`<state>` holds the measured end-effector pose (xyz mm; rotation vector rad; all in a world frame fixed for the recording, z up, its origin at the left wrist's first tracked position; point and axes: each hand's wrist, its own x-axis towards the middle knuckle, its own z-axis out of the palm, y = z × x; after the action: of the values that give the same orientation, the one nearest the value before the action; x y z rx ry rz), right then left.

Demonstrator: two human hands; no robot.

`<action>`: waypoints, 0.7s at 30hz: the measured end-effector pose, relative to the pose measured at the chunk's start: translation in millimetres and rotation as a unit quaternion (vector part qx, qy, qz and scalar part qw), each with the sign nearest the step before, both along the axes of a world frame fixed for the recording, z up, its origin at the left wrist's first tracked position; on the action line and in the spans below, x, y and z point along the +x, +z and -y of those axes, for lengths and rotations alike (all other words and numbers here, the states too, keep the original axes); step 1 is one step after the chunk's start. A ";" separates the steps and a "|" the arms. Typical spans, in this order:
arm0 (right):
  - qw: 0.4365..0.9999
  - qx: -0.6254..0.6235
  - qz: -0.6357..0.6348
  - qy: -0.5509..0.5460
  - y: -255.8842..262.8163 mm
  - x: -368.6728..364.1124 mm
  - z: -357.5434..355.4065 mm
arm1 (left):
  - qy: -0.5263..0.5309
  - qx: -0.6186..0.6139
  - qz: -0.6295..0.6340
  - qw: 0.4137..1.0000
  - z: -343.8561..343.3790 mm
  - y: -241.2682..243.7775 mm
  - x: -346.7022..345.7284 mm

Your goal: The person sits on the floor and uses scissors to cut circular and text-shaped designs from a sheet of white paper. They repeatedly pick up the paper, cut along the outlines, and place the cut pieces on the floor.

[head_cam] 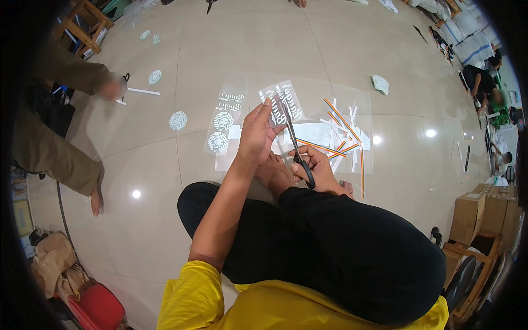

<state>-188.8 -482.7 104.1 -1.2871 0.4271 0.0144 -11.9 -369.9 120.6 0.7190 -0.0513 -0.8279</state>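
My left hand pinches a clear film sheet printed with white lettering. Scissors with black handles are in my right hand, their blades pointing away from me and overlapping the film. To the left on the floor lies another clear sheet with white lettering and round white designs. Right of my hands, rainbow-striped strips and white strips lie in a loose pile on a larger clear sheet. A white paper piece lies partly behind the scissors.
Round white cut pieces are scattered left on the tiled floor, near a co-worker's hand and foot. A crumpled piece lies right. Cardboard boxes, a red chair and a wooden stool stand around.
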 end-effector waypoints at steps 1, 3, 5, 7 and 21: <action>1.000 0.003 0.000 -0.002 0.2 0.4 -0.4 | -0.001 0.001 0.002 1.000 -0.6 0.1 0.2; 1.000 0.001 0.002 -0.001 0.6 0.8 -0.8 | -0.005 0.002 0.006 1.000 -1.5 0.1 0.2; 1.000 0.001 0.004 -0.003 1.4 0.6 -1.3 | -0.006 -0.004 0.005 1.000 -1.5 0.0 -0.2; 1.000 0.005 0.006 -0.007 2.7 1.3 -2.4 | -0.005 -0.009 0.005 1.000 -1.9 0.6 0.0; 1.000 0.021 0.004 -0.008 7.1 0.1 -2.9 | -0.012 -0.017 0.003 1.000 -2.3 -0.5 0.8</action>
<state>-188.7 -479.8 111.2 -1.2418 0.4294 0.0048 -11.1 -367.6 120.1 0.6893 -0.0792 -0.8460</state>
